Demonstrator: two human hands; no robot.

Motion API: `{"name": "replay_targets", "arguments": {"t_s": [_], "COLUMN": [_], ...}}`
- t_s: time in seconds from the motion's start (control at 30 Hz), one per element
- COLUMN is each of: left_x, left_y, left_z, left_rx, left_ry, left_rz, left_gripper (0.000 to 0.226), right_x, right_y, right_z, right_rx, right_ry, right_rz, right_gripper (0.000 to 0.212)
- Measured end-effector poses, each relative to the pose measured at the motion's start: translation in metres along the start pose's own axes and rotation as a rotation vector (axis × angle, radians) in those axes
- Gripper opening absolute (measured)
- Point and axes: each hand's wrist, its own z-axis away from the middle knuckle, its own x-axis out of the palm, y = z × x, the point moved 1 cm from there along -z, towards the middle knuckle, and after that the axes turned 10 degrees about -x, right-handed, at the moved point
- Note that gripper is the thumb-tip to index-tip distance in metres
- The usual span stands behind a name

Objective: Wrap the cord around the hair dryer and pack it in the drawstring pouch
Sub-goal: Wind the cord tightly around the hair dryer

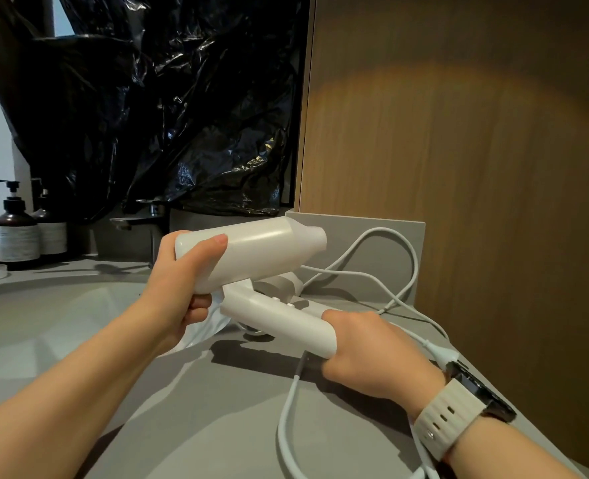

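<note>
**Dryer held in both hands, cord loose**

Hair dryer (251,250), white, held just above the grey counter (217,392), nozzle pointing right. Left hand (182,281) curled round the barrel's rear end, thumb on top. Right hand (365,350) wrapped round the handle's end; pale-strapped watch (459,409) on that wrist. Cord (414,267) unwrapped, leaving the handle base and lying in slack loops on the counter by the wood panel (476,167). Something pale and crumpled under the left hand; cannot tell what. Two pump bottles (16,233) far left, labels too small to read. Black plastic sheeting (168,98) behind.
</note>
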Motion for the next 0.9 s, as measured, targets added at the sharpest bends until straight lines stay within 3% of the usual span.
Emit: {"name": "replay_targets", "arguments": {"t_s": [0.37,0.67,0.9], "left_x": [-0.005,0.001,0.003], "left_y": [-0.002,-0.002,-0.007], "left_z": [0.002,0.017,0.019], "left_rx": [-0.068,-0.053,-0.077], "left_ry": [-0.079,-0.206,-0.149], "left_rz": [-0.023,-0.136,-0.151], "left_gripper": [0.033,0.051,0.039], "right_x": [-0.003,-0.008,-0.002], "right_y": [0.003,0.013,0.02], "right_z": [-0.002,0.001,-0.003], "right_rx": [-0.035,-0.113,-0.08], "right_ry": [-0.057,-0.08,-0.047], "right_rz": [0.054,0.158,0.137], "right_gripper": [0.025,0.029,0.027]}}
